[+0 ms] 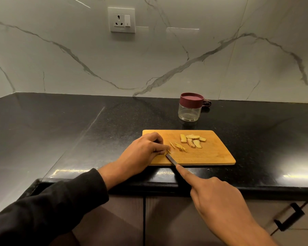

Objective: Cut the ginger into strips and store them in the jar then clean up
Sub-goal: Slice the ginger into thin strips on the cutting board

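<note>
wooden board: a cutting board point(212, 155) lies on the black stone counter point(60, 121), its near edge close to the counter's front edge.
left hand: the left hand point(142, 153) rests on the board's near left corner, fingers curled down, the fingertips pinching a small piece of ginger point(166, 153) against the wood; a black sleeve point(48, 210) covers the forearm.
right hand: the right hand point(219, 201) is in front of the counter edge, its index finger stretched straight along the back of the knife point(171, 159), the other fingers curled under around the handle, which is hidden from view.
knife: the narrow blade slants up and left over the board's near edge, its tip at the piece under the left fingertips.
cut strips: a few thin ginger strips point(180, 146) lie just right of the left hand.
slices: thicker ginger slices point(192, 140) lie in a loose cluster nearer the board's far edge.
jar: a clear jar point(189, 112) with a maroon lid point(191, 100) on it stands on the counter behind the board, well apart from the hands; nothing shows inside it.
behind the jar: a dark cloth-like thing point(207, 103), partly hidden.
wall: veined marble with a white socket point(121, 20).
</note>
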A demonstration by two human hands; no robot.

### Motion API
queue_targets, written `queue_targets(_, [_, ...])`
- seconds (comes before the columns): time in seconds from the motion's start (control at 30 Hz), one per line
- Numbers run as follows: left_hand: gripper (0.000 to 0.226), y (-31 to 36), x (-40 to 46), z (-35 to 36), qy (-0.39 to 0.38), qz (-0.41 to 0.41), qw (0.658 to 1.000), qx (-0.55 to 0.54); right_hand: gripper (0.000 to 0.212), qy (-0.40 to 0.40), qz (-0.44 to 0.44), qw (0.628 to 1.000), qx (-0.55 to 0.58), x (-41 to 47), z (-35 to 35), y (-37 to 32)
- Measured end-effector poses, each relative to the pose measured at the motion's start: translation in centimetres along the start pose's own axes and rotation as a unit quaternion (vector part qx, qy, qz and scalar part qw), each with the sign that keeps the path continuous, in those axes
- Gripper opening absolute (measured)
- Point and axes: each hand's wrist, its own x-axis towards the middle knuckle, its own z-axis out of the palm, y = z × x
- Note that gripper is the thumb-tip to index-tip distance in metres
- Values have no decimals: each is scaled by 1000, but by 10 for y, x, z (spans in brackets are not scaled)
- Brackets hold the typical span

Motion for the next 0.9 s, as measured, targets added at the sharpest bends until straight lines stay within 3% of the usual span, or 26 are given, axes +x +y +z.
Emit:
queue_targets(0.1, [35,2,2,-1,7,-16,1000,-8,61,-4,-3,1000,1,0,0,1])
queue_targets(0.23, [18,2,1,-1,7,-18,1000,-16,61,-5,-7,1000,-2,0,0,1])
queue_targets(0.43, [32,-2,1,1,1,-4,1000,-9,59,-7,-4,1000,13,1,3,2])
queue_targets(0.63, [6,0,0,-1,48,-11,998,-38,58,11,-1,996,91,6,8,6])
queue_targets(0.9, [8,1,-1,-2,65,0,997,-41,54,44,-30,993,102,36,9,-7])
